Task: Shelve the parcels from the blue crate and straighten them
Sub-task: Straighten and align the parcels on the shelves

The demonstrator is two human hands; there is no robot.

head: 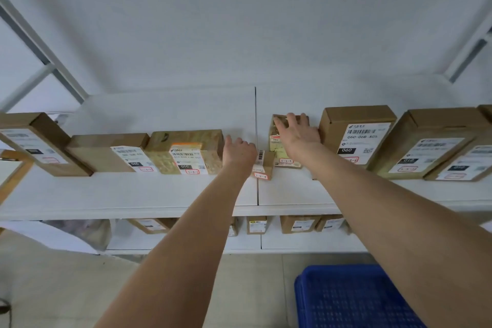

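Right hand [298,132] atop parcel [277,146] (box [356,136] just beside); shelf [346,192] room in front.

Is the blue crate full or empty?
Looks empty: the part of the blue crate in view shows only its bare mesh floor. The rest is hidden.

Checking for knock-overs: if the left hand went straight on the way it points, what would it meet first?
Likely nothing near: the left hand points over bare shelf between the taped 010 parcel and the small parcel, so the white back wall comes first, though depth is unclear.
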